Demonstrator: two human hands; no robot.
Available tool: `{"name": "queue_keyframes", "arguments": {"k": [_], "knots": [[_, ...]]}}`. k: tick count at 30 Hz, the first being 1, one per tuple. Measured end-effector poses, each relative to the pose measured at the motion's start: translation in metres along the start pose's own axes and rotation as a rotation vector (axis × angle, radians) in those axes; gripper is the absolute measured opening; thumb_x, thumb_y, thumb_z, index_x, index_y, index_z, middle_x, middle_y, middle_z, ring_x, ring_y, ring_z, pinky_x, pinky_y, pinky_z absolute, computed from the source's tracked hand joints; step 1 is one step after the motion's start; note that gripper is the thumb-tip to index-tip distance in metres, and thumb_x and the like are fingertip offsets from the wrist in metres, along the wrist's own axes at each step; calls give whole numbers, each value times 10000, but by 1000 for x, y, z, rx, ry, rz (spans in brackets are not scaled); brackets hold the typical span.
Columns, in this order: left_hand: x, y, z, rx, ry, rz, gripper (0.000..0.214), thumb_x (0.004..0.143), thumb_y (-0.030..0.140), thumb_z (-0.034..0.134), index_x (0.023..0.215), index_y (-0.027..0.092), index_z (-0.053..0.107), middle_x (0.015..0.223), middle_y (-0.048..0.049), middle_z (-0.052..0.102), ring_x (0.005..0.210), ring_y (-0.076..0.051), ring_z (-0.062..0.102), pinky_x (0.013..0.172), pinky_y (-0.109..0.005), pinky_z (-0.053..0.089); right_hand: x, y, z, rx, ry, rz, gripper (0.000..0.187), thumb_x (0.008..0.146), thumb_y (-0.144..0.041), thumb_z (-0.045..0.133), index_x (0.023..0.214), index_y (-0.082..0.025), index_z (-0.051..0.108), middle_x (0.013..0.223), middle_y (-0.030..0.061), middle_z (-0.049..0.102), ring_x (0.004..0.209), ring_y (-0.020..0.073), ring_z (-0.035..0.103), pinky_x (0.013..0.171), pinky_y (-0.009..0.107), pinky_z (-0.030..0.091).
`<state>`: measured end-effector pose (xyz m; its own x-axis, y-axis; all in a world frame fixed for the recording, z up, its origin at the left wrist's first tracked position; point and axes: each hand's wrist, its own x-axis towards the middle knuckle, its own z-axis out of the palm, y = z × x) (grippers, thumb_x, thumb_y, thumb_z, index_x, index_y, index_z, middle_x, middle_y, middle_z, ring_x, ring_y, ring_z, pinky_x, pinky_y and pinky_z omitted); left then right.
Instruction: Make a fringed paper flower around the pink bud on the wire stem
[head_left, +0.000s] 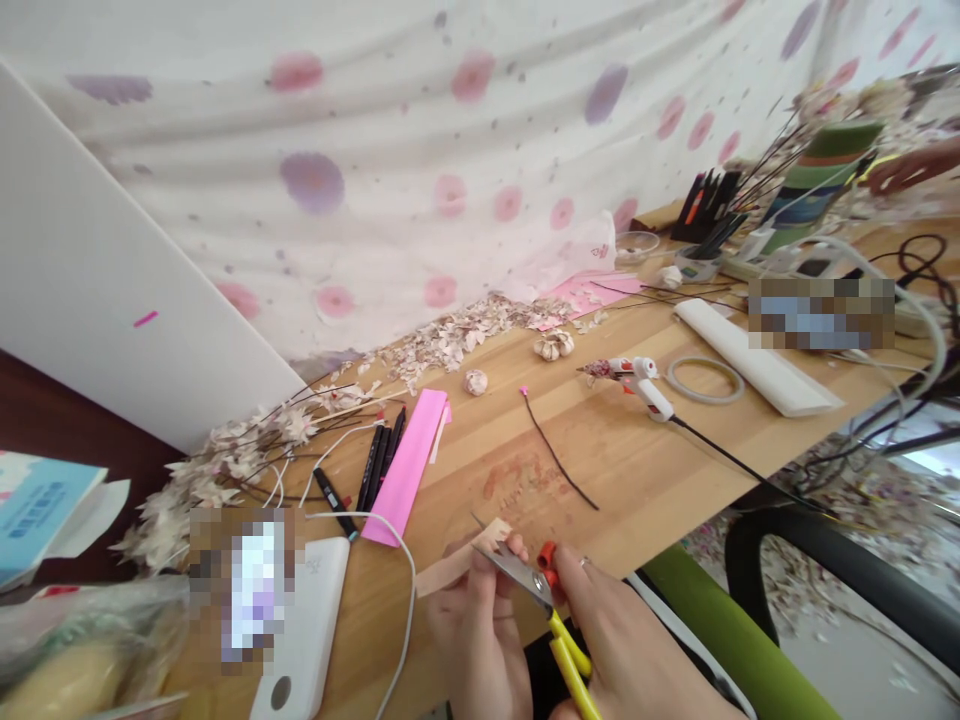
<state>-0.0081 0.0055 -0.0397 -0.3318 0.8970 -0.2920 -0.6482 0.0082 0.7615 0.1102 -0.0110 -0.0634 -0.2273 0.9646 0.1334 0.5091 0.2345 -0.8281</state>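
My left hand (pixel 484 625) pinches a pale peach strip of paper (pixel 446 572) near the table's front edge. Yellow-handled scissors (pixel 574 672) are in my right hand (pixel 634 635), their blades parted around the end of the strip by my left fingertips. A small red-orange piece (pixel 548 557) shows at my right fingers; what it is I cannot make out. Ahead of my hands lies a dark thin stem (pixel 559 455) with a pink tip. A folded pink paper strip (pixel 406 465) rests to the left, beside several black markers (pixel 381 462).
A hot glue gun (pixel 636 378) lies right of the stem, near a tape roll (pixel 705 381) and a white folded sheet (pixel 754 355). Pale petals (pixel 450 340) are heaped along the curtain. A white power bank-like box (pixel 311 620) and cable sit left. Another person's hand (pixel 915 170) is far right.
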Motion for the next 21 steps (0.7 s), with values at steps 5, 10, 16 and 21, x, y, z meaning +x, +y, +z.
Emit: {"name": "queue_keyframes", "arguments": {"k": [5,10,16,21], "knots": [[-4,1,2,15,2,-12,334,680,482,910,835,204,809,791,-38,747,740,-197,723,716,-321,646,0,-4,-1,16,-6,6,888,614,-1096,227,795,-246,406,763,61,634,581,200,551,540,306,405],[-4,6,4,33,12,4,315,671,468,918,795,197,816,748,-33,752,703,-174,730,664,-249,628,2,-6,-4,-21,-36,32,851,603,-1099,207,747,-267,311,685,19,565,540,175,471,516,291,341],[-7,14,18,38,24,21,285,657,443,929,759,201,818,746,-22,761,697,-149,736,667,-198,618,3,-9,-10,-38,-96,63,754,654,-988,536,760,-275,316,693,24,582,544,187,482,510,294,331],[-4,15,15,39,17,-8,304,630,432,945,793,202,830,766,-47,784,696,-171,757,669,-221,634,5,-9,-13,-31,-139,97,663,689,-801,710,769,-274,317,720,40,630,570,203,536,529,301,378]]}}
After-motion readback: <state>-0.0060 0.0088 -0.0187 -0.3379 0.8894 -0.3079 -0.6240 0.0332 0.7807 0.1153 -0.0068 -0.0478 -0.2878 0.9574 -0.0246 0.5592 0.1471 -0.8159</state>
